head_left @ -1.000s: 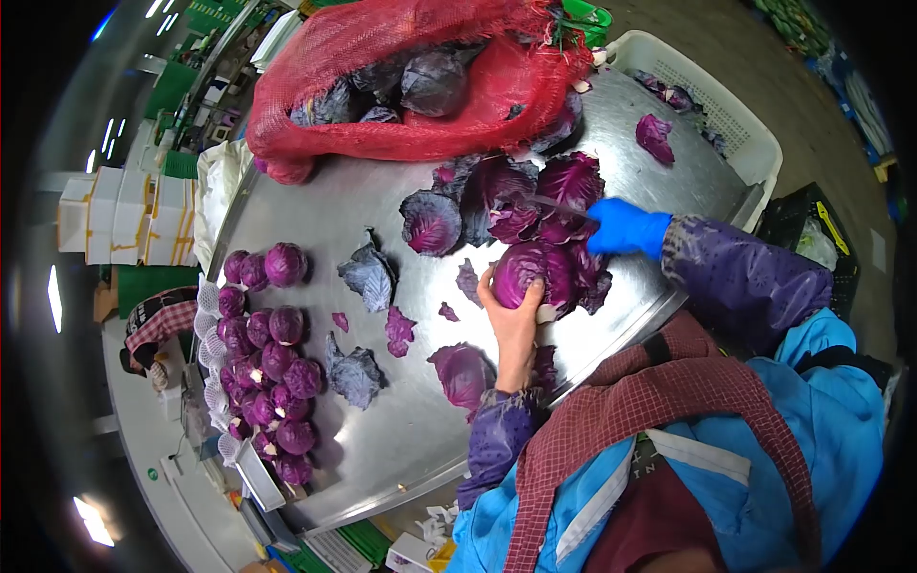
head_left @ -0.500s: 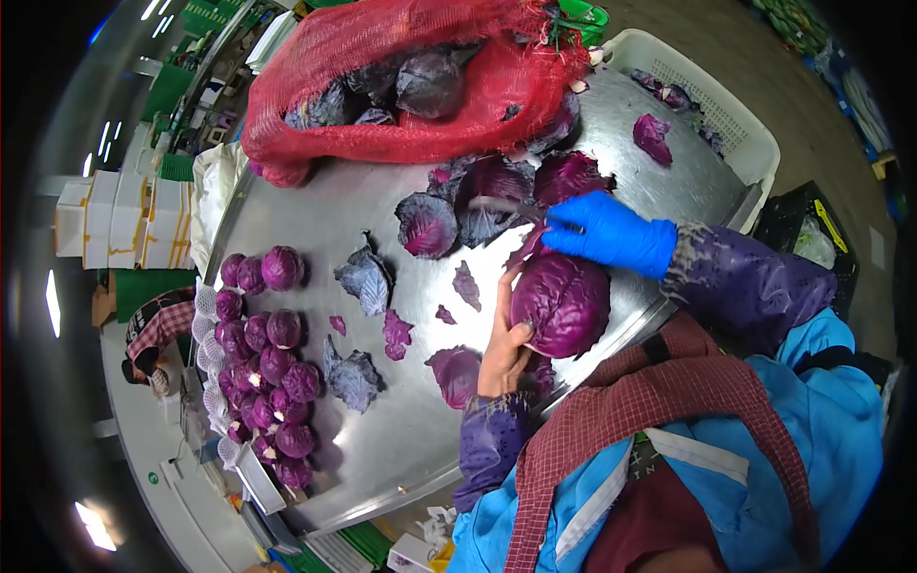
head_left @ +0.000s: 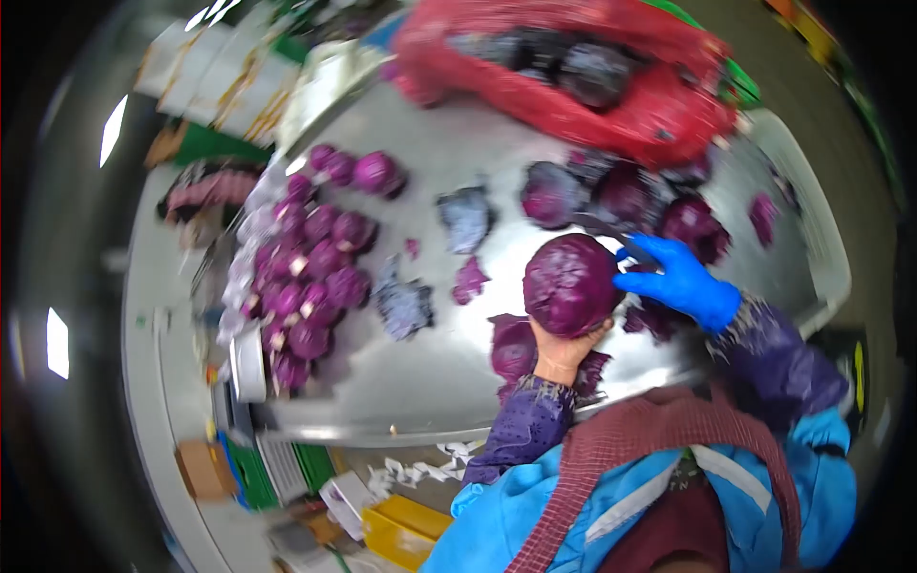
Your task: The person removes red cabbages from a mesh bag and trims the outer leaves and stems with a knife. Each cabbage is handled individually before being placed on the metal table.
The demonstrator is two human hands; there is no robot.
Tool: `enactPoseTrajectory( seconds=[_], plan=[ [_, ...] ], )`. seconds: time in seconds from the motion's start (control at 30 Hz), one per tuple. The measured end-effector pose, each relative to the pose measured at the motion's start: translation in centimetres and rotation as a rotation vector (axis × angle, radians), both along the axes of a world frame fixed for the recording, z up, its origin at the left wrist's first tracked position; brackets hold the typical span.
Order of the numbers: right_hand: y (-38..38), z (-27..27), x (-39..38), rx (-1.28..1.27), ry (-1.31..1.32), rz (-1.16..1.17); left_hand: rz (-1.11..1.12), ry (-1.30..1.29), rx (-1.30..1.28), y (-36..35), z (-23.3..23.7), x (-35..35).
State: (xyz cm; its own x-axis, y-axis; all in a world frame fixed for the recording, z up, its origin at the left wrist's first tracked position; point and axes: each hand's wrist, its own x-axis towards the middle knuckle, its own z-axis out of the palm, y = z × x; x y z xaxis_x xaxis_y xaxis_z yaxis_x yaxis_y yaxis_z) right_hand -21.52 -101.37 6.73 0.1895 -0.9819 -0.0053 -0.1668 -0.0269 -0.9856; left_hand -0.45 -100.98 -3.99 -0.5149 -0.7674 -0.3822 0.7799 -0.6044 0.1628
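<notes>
A round red cabbage rests in my bare left hand, whose fingers and thumb cup it from below. My right hand, in a blue glove, is closed around a knife; its dark, blurred blade points left past the top of the cabbage. The gloved fingertips lie right at the cabbage's right side. Under and beside my hands are loose purple leaves on the metal table. Dark outer leaves lie just beyond the cabbage.
A red mesh sack of dark cabbages lies at the far side. Many small trimmed cabbages are grouped at the left, beside white foam nets. A pale crate stands at the right. Another person is at the far left.
My view has swung, so the table appears shifted right. The cabbage has been raised and turned in my left hand. My gloved hand has moved from above it to its right side.
</notes>
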Motion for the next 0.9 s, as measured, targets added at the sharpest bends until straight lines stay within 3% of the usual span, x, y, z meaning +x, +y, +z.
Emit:
enactPoseTrajectory(
  seconds=[0.03,0.07,0.13,0.33,0.37,0.43,0.47,0.5,0.53,0.6,0.67,0.7,0.73,0.8,0.87,0.9],
  plan=[
    [-0.6,-0.6,-0.1,0.349,-0.066,-0.032,0.017,0.08,-0.005,-1.0,1.1,1.5],
    [-0.7,-0.6,0.0,0.477,-0.108,-0.077,0.027,0.161,-0.01,-1.9,2.8,2.8],
    [-0.9,-2.8,-0.2,0.311,0.0,-0.103,0.359,-0.252,0.165,-3.9,8.6,5.0],
    [0.1,-10.4,-2.5,0.324,-0.051,0.116,0.784,-0.361,-0.108,-11.4,10.5,22.2],
    [0.4,-8.8,-2.0,0.419,-0.053,0.091,0.841,-0.78,-0.511,-13.8,6.4,29.3],
    [0.7,-7.5,-2.1,0.403,-0.01,0.055,0.848,-2.023,-0.759,-13.9,11.6,28.8],
    [1.0,-7.3,-3.2,0.39,0.044,0.066,1.051,-1.775,-0.879,-14.7,11.3,30.2],
    [0.8,-9.1,-4.6,0.272,0.151,0.021,0.871,-1.884,-0.848,-15.6,11.4,31.4],
    [0.8,-12.1,-7.4,-0.105,0.362,0.062,0.741,-1.844,-0.596,-16.0,11.3,32.1],
    [0.9,-11.0,-11.7,0.283,0.182,-0.128,0.989,-0.528,-0.054,-19.1,14.5,29.5],
    [0.7,-7.6,-15.5,0.623,0.115,-0.507,0.754,-0.637,-0.245,-21.9,13.9,26.4],
    [0.6,-7.3,-17.3,0.582,0.158,-0.641,0.618,-0.642,-0.344,-23.3,13.4,24.5],
    [0.6,-7.4,-19.1,0.539,0.206,-0.767,0.504,-0.734,-0.477,-24.7,12.3,22.2],
    [0.0,-9.6,-22.3,0.208,0.222,-0.92,0.332,-0.791,-0.622,-25.5,13.4,13.6],
    [-1.8,-5.0,-20.1,0.116,-0.03,-0.932,0.224,-0.75,-0.616,-27.4,12.8,5.8],
    [-3.8,-6.1,-20.4,-0.091,-0.096,-0.837,0.122,-0.699,-0.693,-28.2,12.6,1.8]
  ],
)
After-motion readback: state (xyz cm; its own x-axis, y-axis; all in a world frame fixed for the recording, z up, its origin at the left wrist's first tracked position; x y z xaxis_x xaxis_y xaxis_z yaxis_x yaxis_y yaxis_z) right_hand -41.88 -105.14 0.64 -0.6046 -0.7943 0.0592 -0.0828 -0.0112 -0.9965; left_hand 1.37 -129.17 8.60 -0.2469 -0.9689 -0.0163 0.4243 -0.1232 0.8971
